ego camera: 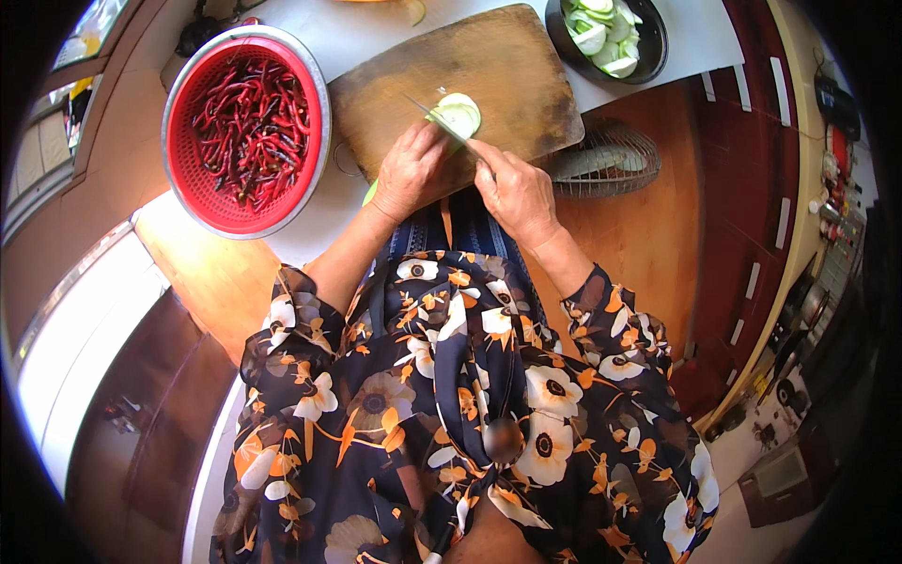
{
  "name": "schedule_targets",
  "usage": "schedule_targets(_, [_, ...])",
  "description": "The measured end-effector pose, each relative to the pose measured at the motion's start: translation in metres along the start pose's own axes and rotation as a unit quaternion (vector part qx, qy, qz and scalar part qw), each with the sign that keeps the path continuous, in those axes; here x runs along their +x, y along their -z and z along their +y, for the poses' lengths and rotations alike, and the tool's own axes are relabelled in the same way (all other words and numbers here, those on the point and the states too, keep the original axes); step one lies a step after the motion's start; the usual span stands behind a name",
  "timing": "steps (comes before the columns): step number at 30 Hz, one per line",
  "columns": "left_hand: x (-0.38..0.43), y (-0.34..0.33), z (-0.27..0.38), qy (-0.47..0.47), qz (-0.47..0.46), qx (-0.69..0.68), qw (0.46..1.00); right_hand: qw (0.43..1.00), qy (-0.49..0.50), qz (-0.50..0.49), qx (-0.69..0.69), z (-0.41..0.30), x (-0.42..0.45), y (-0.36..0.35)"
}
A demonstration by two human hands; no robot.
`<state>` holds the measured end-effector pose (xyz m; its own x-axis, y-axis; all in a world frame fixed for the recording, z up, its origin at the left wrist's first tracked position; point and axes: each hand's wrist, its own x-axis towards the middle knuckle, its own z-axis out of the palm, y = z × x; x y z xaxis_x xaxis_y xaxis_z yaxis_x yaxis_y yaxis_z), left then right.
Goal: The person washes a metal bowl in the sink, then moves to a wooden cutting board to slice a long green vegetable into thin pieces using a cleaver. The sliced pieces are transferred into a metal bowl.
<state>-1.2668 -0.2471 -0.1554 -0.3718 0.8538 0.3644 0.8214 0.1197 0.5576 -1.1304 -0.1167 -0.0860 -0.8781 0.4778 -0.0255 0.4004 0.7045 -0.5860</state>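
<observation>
On the worn wooden cutting board [518,60], my left hand [414,171] presses a pale green vegetable that it mostly covers. My right hand [519,196] grips a kitchen knife [444,125], its blade slanting up and left along the left hand's fingertips. Cut pale green slices [461,115] lie overlapped just beyond the blade. A bright green piece [370,192] shows beside my left wrist, at the board's near left edge; I cannot tell what it is. The knife handle is hidden in my right fist.
At left, a red plastic colander [180,134] full of dried-looking red chilies [250,130] sits in a metal basin [326,134]. A dark round pan [657,42] at the far right holds pale green slices [606,35]. Below the white table [694,42] stands a wire-caged fan [620,163].
</observation>
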Motion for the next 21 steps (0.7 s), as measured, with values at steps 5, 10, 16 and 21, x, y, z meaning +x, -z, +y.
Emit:
schedule_targets(5, [0.0,0.0,-0.009,-0.023,-0.004,0.031,0.999,0.999,-0.024,-0.022,-0.014,0.02,0.001,-0.014])
schedule_targets(10, [0.0,0.007,-0.004,-0.02,-0.019,0.022,0.999,0.999,-0.025,-0.02,-0.009,0.005,0.002,-0.009])
schedule_targets(16, [-0.001,0.01,0.0,-0.023,-0.022,0.006,0.999,1.0,-0.003,-0.004,0.023,0.001,-0.008,-0.003])
schedule_targets(21, [-0.006,0.008,-0.006,-0.036,-0.021,0.032,0.999,0.998,-0.029,-0.051,-0.024,0.006,-0.005,-0.01])
